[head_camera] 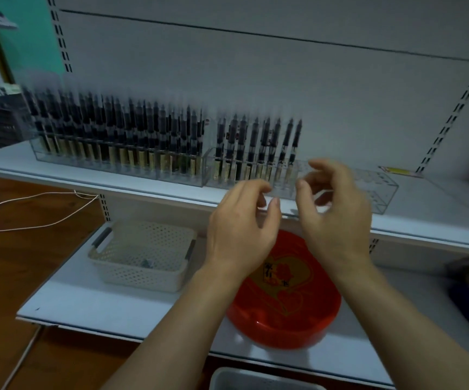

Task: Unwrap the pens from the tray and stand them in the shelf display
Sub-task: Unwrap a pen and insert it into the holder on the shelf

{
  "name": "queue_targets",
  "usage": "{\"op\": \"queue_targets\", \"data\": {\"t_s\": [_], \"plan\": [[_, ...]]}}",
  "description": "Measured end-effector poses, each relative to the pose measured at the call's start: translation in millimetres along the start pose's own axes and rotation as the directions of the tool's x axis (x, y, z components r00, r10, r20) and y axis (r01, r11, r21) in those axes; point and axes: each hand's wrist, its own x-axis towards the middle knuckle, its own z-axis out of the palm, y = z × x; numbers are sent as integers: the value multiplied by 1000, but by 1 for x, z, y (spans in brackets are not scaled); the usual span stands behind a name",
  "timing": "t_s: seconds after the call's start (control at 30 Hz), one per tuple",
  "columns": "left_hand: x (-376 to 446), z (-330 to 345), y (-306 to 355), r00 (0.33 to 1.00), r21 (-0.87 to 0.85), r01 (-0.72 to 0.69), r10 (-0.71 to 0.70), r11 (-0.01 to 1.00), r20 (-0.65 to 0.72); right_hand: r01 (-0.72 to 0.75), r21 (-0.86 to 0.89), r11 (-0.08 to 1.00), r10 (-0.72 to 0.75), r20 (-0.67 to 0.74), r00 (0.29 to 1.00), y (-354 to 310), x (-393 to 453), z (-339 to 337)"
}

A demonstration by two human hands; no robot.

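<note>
While both hands hover above red tray (284,319) on lower shelf (87,299), left hand (241,232) and right hand (337,212) show loosely curled fingers; whether either grip pinches wrapper cannot be told, blur hides it. Pens (120,136) stand upright in clear display (382,192) on upper shelf. White basket (143,266) sits left of tray.

We take this for a stationery shop. White metal shelving (171,190) with slotted uprights (60,38) and a plain back panel (256,80), as retail fittings go. Clear display racks (120,164) on the upper shelf hold rows of identical black pens (109,128) standing upright. A yellow tag (399,171) lies further along.
</note>
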Motion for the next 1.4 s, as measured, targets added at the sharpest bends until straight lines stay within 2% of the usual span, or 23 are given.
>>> {"op": "queue_targets", "data": {"t_s": [0.13, 0.2, 0.27, 0.4, 0.5, 0.63, 0.7, 0.8, 0.93, 1.0, 1.07, 1.2, 1.4], "plan": [[-21, 2, -3, 998, -23, -55, 55, 998, 24, -148, 45, 988, 152, -105, 983, 14, -64, -7], [-37, 5, -6, 992, -26, -97, 99, 995, 81, -213, 25, 977, 214, -34, 976, 24, -103, -8], [-57, 10, -10, 985, -24, -83, 85, 996, 150, -258, -4, 966, 257, 92, 962, 34, -139, -7], [-101, 20, -27, 943, -43, 117, -97, 992, 318, -355, -55, 933, 356, 283, 891, 57, -189, -10], [-136, 24, -33, 862, -44, 294, -244, 955, 444, -399, -113, 910, 408, 420, 810, 72, -221, -14], [-199, 35, -36, 681, 81, 435, -386, 897, 622, -418, -184, 890, 438, 598, 671, 85, -262, -22], [-230, 37, -39, 589, 164, 456, -435, 875, 681, -404, -255, 878, 466, 647, 603, 91, -281, -26], [-262, 37, -46, 497, 266, 410, -459, 872, 737, -289, -350, 891, 453, 717, 530, 101, -306, -28], [-285, 36, -56, 297, 337, 470, -506, 816, 810, -256, -451, 855, 512, 815, 273, 107, -332, -25], [-295, 34, -59, 205, 387, 480, -529, 787, 823, -170, -495, 852, 521, 832, 191, 109, -344, -25], [-305, 30, -62, 146, 413, 476, -533, 777, 834, -58, -525, 849, 528, 838, 135, 110, -351, -24], [-317, 28, -64, 83, 439, 483, -538, 758, 839, 56, -583, 810, 574, 810, 120, 112, -355, -24], [-314, 31, -67, 97, 447, 507, -565, 737, 820, 21, -587, 809, 581, 805, 116, 113, -352, -21]]}}
